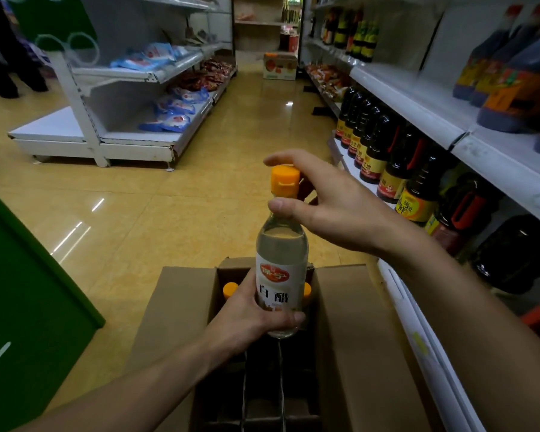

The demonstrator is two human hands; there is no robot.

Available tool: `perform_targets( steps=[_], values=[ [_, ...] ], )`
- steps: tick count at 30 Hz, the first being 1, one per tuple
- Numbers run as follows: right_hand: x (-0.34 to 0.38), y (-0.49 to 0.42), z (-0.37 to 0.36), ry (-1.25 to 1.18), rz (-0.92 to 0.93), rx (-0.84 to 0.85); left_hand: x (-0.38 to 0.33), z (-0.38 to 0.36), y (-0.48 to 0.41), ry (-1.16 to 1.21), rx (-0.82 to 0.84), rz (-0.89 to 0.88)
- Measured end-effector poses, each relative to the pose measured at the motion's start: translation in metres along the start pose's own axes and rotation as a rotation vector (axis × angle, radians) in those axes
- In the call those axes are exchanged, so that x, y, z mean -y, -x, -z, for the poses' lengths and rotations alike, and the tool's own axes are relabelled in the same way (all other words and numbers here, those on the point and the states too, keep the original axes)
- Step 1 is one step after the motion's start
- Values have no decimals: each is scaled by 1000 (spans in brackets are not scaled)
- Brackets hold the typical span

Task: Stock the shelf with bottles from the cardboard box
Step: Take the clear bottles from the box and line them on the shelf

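Clear bottle with orange cap (281, 244), upright above the open brown cardboard box (349, 322)
Left hand (247, 319) fingers (293, 318) are curled round its labelled lower part; right hand (334, 207) pinches the neck under the cap, forefinger arched over it; white shelf (418, 98) of dark bottles (378, 151) at right.

Glossy yellow floor (131, 213), blue packets (175, 118) on white rack (128, 149), green panel (28, 291) at left
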State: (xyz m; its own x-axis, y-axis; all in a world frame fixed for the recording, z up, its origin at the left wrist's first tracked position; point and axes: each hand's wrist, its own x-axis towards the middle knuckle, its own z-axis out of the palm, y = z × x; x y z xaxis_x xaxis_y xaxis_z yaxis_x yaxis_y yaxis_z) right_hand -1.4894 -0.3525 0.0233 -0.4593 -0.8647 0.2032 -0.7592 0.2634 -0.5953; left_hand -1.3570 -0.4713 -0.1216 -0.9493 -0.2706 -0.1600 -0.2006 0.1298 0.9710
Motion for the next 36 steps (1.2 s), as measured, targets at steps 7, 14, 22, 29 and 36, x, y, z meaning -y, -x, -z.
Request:
perform_targets(
  steps=[7, 14, 22, 29, 36],
  values=[
    [-6, -3, -19, -182, -96, 14, -12, -13, 0, 112, -133, -81],
    [-20, 0, -31, -300, -184, 114, -20, -8, -9, 185, -246, -154],
    [-31, -1, -40, -476, -159, 78, -34, 11, -10, 92, -276, -196],
    [-29, -3, -37, -565, -175, 122, -42, 24, -5, 110, -232, -188],
    [-24, -6, -37, -648, -229, 242, -46, 23, -4, 124, -237, -201]
  ],
)
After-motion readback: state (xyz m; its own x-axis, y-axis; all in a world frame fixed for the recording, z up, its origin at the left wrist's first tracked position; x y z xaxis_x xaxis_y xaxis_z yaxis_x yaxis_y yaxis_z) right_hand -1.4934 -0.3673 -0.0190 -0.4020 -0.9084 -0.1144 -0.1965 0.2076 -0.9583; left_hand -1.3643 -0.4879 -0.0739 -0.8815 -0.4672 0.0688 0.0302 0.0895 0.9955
